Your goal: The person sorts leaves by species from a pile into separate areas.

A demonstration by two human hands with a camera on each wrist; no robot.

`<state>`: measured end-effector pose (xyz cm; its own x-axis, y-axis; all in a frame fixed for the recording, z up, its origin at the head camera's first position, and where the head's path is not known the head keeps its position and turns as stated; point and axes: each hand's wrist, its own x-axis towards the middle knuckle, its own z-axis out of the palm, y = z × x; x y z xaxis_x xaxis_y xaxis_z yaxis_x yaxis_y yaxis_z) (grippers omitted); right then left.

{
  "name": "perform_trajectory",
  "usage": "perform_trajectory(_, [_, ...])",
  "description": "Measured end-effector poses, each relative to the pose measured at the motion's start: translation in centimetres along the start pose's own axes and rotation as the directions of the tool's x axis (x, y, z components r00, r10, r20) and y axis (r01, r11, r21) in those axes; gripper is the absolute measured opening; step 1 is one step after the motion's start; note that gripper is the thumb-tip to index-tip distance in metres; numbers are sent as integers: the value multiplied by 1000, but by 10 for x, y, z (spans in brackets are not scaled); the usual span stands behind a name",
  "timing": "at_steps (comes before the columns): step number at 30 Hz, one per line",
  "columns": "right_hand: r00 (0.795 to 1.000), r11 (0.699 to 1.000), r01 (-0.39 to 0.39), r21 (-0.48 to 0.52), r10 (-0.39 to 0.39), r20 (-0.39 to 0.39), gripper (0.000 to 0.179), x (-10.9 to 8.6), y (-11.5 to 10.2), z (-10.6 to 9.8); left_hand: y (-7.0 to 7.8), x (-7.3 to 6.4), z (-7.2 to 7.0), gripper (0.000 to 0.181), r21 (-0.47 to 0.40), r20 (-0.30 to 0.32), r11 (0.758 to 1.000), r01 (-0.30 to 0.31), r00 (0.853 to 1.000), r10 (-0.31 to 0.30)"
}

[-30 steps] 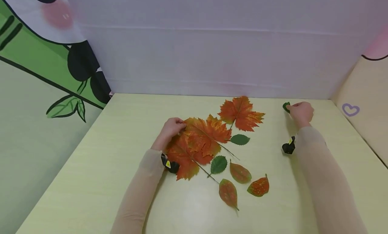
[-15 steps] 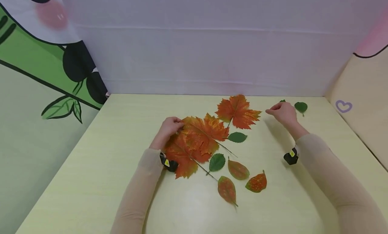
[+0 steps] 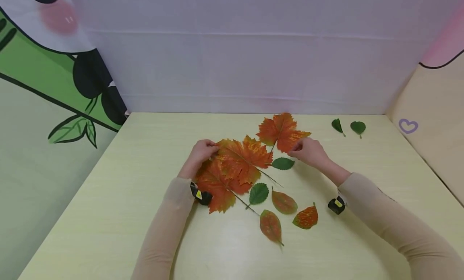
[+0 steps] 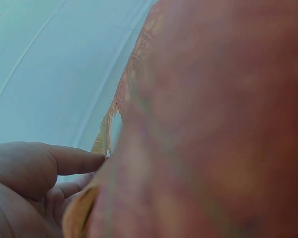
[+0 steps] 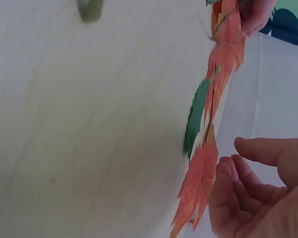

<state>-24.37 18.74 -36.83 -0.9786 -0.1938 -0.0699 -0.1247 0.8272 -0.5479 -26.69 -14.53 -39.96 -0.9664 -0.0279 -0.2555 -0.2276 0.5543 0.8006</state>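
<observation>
My left hand [image 3: 203, 153] pinches the edge of an orange maple leaf [image 3: 244, 157]; in the left wrist view, the thumb meets the leaf's yellowish tip [image 4: 102, 141]. A second maple leaf [image 3: 217, 187] lies partly beneath it and beneath the left wrist. Over at the right rim of the far maple leaf [image 3: 277, 131] hovers my right hand [image 3: 309, 151]. The right wrist view shows its thumb apart from the loosely curled fingers, with nothing between them. Just below this hand lies a green leaf [image 3: 282, 163].
Two small green leaves [image 3: 337, 126] lie at the table's back right. Nearer are another green leaf [image 3: 259, 193] and several reddish leaves [image 3: 284, 202]. A pale cloth wall [image 3: 232, 70] rises behind the table [image 3: 145, 231].
My right hand has set down a small green leaf at the back right and moved left to the far maple leaf. The left hand stays on its leaf.
</observation>
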Motion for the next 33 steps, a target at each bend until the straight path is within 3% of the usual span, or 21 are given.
perform_trajectory(6, [999, 999, 34, 7, -34, 42, 19, -1, -14, 18, -1, 1, 1, 24, -14, -1, 1000, 2, 1000, -2])
perform_trajectory(12, [998, 998, 38, -51, -35, 50, 19, 3, -18, 30, 1, 0, 1, 24, -22, 1, 1000, 3, 1000, -3])
perform_trajectory(20, [997, 986, -33, -163, 43, 61, 44, 6, -26, 38, 1, 0, 1, 23, -23, -2, 1000, 21, 1000, -21])
perform_trajectory(24, [996, 977, -52, -205, 67, 64, 53, 5, -28, 40, 0, 1, 1, 23, -22, 1, 1000, 20, 1000, -20])
perform_trajectory(33, [990, 977, 9, -211, 21, 143, 39, 0, -24, 28, 1, 0, 0, 24, -18, 6, 1000, 16, 1000, -16])
